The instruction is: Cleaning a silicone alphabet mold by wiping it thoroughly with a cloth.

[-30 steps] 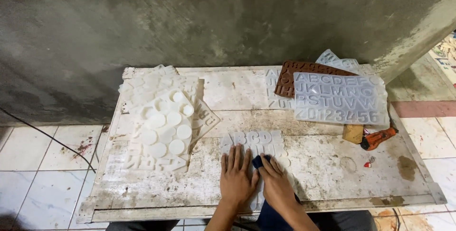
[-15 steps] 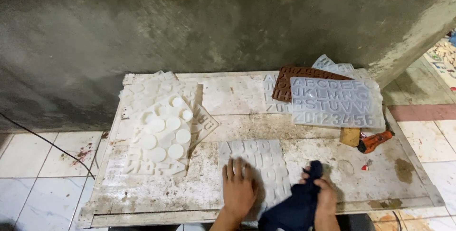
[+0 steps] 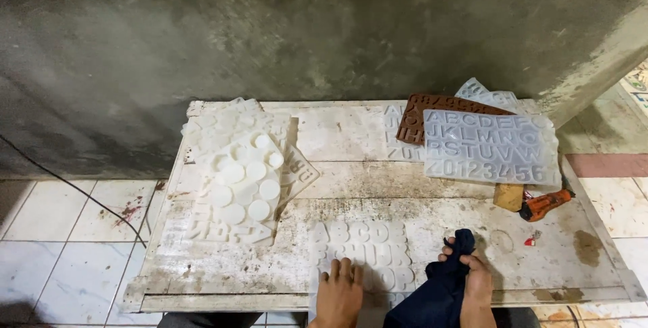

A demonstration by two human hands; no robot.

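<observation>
Head view: my left hand [image 3: 339, 291] presses flat, fingers spread, on the mold [image 3: 361, 250]; right hand [image 3: 472, 281] bunches the cloth [image 3: 442, 291]. Best pin the mold firmly, wipe evenly.

A second ago both my hands were pressed together on the letter mould [image 3: 361, 250]. Since then my right hand [image 3: 472, 277] has slid off to the right of the mould, bunching the dark cloth [image 3: 442, 287] there, while my left hand [image 3: 339, 293] has dropped to the mould's near edge.
</observation>
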